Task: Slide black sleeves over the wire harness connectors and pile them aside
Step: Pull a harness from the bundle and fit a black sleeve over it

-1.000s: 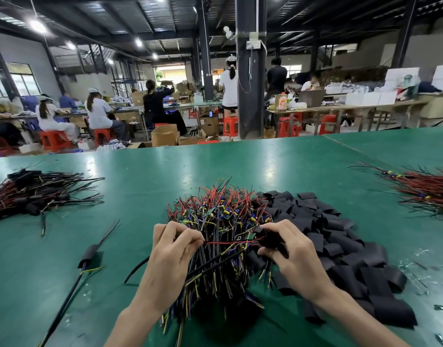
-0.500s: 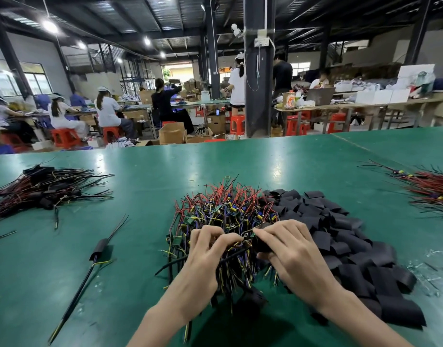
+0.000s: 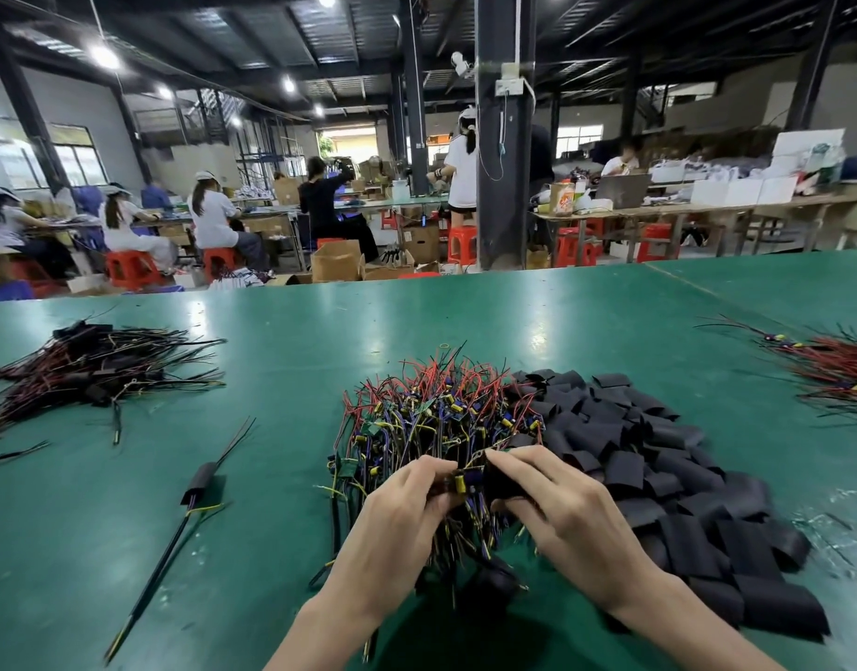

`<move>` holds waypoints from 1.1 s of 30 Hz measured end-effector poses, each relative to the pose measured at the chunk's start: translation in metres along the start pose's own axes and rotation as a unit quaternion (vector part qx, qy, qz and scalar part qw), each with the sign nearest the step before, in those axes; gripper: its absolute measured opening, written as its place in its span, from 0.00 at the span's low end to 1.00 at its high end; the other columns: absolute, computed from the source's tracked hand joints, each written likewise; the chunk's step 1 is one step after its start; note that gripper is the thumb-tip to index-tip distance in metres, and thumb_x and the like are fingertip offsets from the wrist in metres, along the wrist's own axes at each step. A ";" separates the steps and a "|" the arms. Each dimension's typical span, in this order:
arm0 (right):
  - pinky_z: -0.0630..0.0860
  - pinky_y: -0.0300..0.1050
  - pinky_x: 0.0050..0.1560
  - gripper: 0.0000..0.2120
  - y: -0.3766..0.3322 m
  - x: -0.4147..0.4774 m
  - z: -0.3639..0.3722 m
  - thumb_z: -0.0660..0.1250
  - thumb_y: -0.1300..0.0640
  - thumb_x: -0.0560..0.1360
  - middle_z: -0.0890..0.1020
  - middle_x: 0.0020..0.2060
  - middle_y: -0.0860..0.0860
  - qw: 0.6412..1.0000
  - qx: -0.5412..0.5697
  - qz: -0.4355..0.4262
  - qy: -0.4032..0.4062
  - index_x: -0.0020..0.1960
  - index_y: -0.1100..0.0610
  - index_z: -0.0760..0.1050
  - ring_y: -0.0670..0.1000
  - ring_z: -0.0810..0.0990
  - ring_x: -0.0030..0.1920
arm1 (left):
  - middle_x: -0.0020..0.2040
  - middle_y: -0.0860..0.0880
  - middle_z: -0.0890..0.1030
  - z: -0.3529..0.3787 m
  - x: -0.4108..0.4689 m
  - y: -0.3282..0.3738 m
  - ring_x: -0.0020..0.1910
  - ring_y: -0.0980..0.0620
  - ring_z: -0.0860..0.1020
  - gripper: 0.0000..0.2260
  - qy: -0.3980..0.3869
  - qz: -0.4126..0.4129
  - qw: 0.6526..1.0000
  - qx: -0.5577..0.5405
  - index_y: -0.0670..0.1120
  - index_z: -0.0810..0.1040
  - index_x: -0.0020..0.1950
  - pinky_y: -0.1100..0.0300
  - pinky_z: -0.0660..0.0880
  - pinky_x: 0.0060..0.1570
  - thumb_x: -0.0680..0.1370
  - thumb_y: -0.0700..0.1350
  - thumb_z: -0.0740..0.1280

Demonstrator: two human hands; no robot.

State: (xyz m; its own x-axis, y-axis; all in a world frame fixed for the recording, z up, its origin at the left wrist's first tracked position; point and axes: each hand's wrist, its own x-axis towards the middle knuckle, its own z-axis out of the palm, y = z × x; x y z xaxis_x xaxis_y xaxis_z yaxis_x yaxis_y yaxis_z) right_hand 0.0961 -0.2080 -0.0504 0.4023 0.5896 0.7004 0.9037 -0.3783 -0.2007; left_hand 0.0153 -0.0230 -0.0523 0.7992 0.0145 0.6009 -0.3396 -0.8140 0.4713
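At nine o'clock, finished pile (image 3: 92,375): sleeved harnesses, well apart from the hands
Left hand (image 3: 402,520): fingers closed on one harness connector (image 3: 462,481), six o'clock, above the unsleeved bundle (image 3: 436,428)
Right hand (image 3: 562,510): pinched shut on a black sleeve (image 3: 501,481) touching that connector; mouth hidden
Advice: keep mouth open, wires aligned; push straight
Three o'clock: loose sleeves (image 3: 658,472)

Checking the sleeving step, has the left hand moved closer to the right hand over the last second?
Yes. The left hand moved rightward over the unsleeved harness pile to meet the right hand.
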 end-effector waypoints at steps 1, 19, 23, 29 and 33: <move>0.78 0.47 0.45 0.23 0.000 0.000 0.001 0.75 0.63 0.69 0.79 0.52 0.51 1.000 0.015 0.006 0.002 0.62 0.61 0.76 0.52 0.81 0.46 | 0.49 0.56 0.79 0.000 0.000 0.000 0.45 0.59 0.77 0.11 0.001 -0.003 1.000 0.003 0.47 0.75 0.60 0.69 0.73 0.44 0.78 0.38 0.65; 0.72 0.35 0.53 0.17 0.012 0.000 0.003 0.72 0.67 0.70 0.78 0.51 0.42 0.988 0.114 0.097 0.037 0.56 0.54 0.78 0.42 0.77 0.51 | 0.51 0.57 0.79 -0.005 0.003 -0.006 0.49 0.61 0.76 0.11 0.071 -0.032 0.997 0.019 0.48 0.76 0.59 0.67 0.73 0.50 0.77 0.39 0.67; 0.74 0.39 0.52 0.19 0.019 0.001 0.002 0.73 0.69 0.68 0.79 0.49 0.42 0.980 0.138 0.130 0.064 0.55 0.54 0.78 0.43 0.78 0.50 | 0.50 0.57 0.79 -0.011 0.005 -0.009 0.49 0.61 0.76 0.11 0.102 -0.033 0.994 0.020 0.48 0.76 0.58 0.71 0.70 0.50 0.76 0.38 0.68; 0.76 0.38 0.51 0.20 0.025 0.002 0.000 0.72 0.72 0.68 0.81 0.48 0.47 0.963 0.193 0.169 0.086 0.53 0.53 0.77 0.44 0.81 0.47 | 0.50 0.53 0.80 -0.015 0.006 -0.011 0.48 0.56 0.78 0.12 0.135 -0.025 0.990 0.030 0.45 0.76 0.57 0.65 0.73 0.49 0.75 0.36 0.69; 0.76 0.37 0.47 0.19 0.029 0.002 -0.001 0.74 0.70 0.67 0.81 0.45 0.47 0.955 0.203 0.193 0.100 0.52 0.52 0.77 0.45 0.82 0.43 | 0.49 0.51 0.80 -0.019 0.007 -0.013 0.47 0.54 0.78 0.12 0.159 -0.026 0.986 0.033 0.43 0.76 0.57 0.68 0.72 0.50 0.75 0.34 0.69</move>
State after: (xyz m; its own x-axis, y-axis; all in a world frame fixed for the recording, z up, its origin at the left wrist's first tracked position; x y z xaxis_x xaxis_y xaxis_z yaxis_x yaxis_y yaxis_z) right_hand 0.1235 -0.2186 -0.0541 0.7170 0.2991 0.6296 0.6930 -0.2081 -0.6903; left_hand 0.0161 -0.0011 -0.0420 0.6151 0.2302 0.7541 -0.2602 -0.8436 0.4697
